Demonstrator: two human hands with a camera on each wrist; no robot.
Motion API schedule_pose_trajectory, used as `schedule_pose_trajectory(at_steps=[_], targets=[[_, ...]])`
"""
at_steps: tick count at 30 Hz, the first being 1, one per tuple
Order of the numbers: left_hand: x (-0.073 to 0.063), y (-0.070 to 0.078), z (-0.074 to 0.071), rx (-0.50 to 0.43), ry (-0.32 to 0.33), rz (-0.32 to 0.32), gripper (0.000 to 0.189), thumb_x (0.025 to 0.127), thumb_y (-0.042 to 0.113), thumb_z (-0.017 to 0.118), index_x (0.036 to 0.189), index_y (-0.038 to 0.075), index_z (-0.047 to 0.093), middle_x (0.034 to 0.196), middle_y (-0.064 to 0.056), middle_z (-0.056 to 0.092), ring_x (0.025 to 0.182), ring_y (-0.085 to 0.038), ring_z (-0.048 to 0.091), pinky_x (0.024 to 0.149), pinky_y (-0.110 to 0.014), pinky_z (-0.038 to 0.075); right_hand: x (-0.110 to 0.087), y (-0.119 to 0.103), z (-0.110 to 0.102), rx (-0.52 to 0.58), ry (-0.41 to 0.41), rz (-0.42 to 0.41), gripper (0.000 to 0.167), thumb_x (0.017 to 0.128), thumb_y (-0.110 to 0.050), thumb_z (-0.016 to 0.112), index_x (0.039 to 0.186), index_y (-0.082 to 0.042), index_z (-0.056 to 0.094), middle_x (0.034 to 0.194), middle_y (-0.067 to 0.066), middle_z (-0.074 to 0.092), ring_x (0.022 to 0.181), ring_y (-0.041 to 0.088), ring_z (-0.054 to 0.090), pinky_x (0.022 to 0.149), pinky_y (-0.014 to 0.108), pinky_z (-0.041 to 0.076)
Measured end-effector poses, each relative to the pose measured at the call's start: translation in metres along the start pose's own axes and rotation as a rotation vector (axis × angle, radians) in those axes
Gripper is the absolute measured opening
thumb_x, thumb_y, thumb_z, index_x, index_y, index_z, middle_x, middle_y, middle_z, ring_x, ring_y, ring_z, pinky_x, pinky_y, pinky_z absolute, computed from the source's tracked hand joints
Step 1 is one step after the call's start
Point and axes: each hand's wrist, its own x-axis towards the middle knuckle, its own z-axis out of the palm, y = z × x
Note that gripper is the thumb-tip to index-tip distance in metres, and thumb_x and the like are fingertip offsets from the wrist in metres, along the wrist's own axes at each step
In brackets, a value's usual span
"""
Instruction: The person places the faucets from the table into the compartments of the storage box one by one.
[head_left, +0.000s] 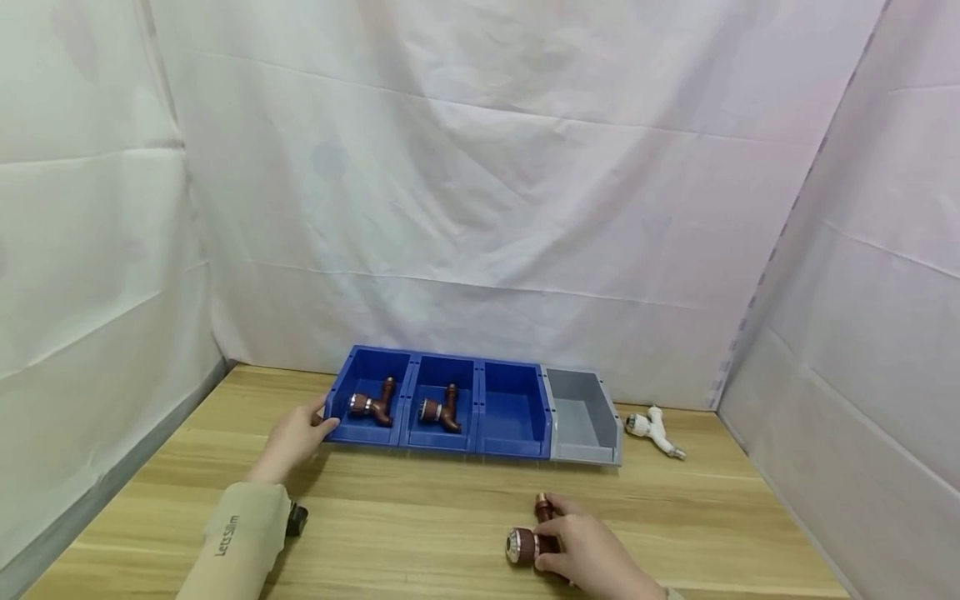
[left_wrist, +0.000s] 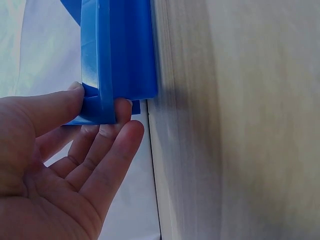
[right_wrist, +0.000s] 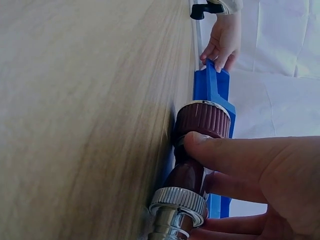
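Observation:
My left hand [head_left: 295,435] pinches the left wall of the leftmost blue bin [head_left: 367,435], thumb and fingers on either side of its edge in the left wrist view. Near the front of the table my right hand [head_left: 585,546] grips a brown faucet [head_left: 528,546]. The right wrist view shows its ribbed brown knob [right_wrist: 204,120] and a silver threaded collar [right_wrist: 180,202], the thumb lying just behind the knob. Two more brown faucets lie in bins, one faucet [head_left: 382,404] in the leftmost and another faucet [head_left: 448,410] in the bin beside it.
The third blue bin [head_left: 513,417] and a grey bin [head_left: 581,417] complete the joined row, holding nothing. A white faucet [head_left: 656,431] lies on the wooden table [head_left: 420,517] to the right of them. White cloth [head_left: 480,192] hangs behind and at both sides.

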Motion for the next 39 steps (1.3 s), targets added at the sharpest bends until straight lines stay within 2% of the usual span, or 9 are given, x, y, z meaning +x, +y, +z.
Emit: schedule_pose_trajectory(at_steps=[4,8,18,22,27,35,39], targets=[[0.002,-0.002,0.0,-0.009,-0.016,-0.019,0.056,0.095,0.013,0.061,0.142,-0.009,0.04,0.089,-0.02,0.066,0.06,-0.018,0.058,0.066,-0.043,0.048,-0.002,0.0,0.002,-0.033,0.045,-0.027,0.027,0.074,-0.028,0.082,0.096,-0.013,0.077,0.131,0.027,0.053,0.11,0.042,0.058,0.087,0.052,0.048],[0.002,-0.002,0.0,-0.011,-0.03,-0.032,0.056,0.096,0.013,0.061,0.143,-0.009,0.038,0.088,-0.018,0.066,0.059,-0.018,0.057,0.065,-0.042,0.047,-0.003,0.0,0.004,-0.051,0.074,-0.041,0.026,0.074,-0.027,0.082,0.095,-0.013,0.077,0.131,0.027,0.054,0.11,0.042,0.058,0.088,0.051,0.048],[0.002,-0.001,-0.001,-0.025,-0.028,-0.018,0.056,0.096,0.014,0.06,0.143,-0.009,0.038,0.08,-0.011,0.063,0.052,-0.017,0.054,0.056,-0.035,0.044,-0.003,0.001,0.004,-0.044,0.06,-0.017,0.027,0.074,-0.029,0.082,0.096,-0.013,0.078,0.132,0.027,0.053,0.108,0.041,0.06,0.086,0.05,0.049],[0.002,-0.003,0.0,-0.022,-0.024,-0.011,0.056,0.096,0.014,0.06,0.142,-0.009,0.039,0.087,-0.019,0.066,0.054,-0.017,0.056,0.06,-0.038,0.046,-0.003,0.001,0.005,-0.05,0.072,-0.012,0.028,0.073,-0.03,0.083,0.096,-0.014,0.078,0.132,0.025,0.054,0.106,0.04,0.061,0.086,0.049,0.05],[-0.001,-0.003,0.0,-0.03,-0.038,-0.034,0.056,0.096,0.014,0.06,0.144,-0.007,0.038,0.097,-0.025,0.065,0.059,-0.019,0.059,0.065,-0.042,0.049,-0.005,0.0,0.006,-0.057,0.071,-0.009,0.028,0.072,-0.031,0.083,0.096,-0.017,0.077,0.133,0.023,0.054,0.107,0.038,0.061,0.085,0.048,0.05],[-0.001,-0.004,0.0,-0.024,-0.037,-0.02,0.057,0.096,0.013,0.06,0.144,-0.007,0.037,0.089,-0.019,0.065,0.054,-0.019,0.056,0.06,-0.038,0.046,-0.006,0.004,0.004,-0.033,0.043,-0.024,0.045,0.069,-0.038,0.084,0.108,-0.018,0.073,0.139,0.026,0.046,0.115,0.044,0.055,0.09,0.055,0.046],[0.0,-0.005,0.0,-0.025,-0.034,-0.005,0.057,0.096,0.013,0.06,0.143,-0.009,0.037,0.09,-0.021,0.066,0.054,-0.018,0.057,0.062,-0.039,0.047,-0.007,0.01,-0.001,-0.05,-0.004,-0.071,0.06,0.064,-0.043,0.086,0.118,-0.022,0.069,0.144,0.025,0.042,0.12,0.045,0.05,0.092,0.057,0.045]])
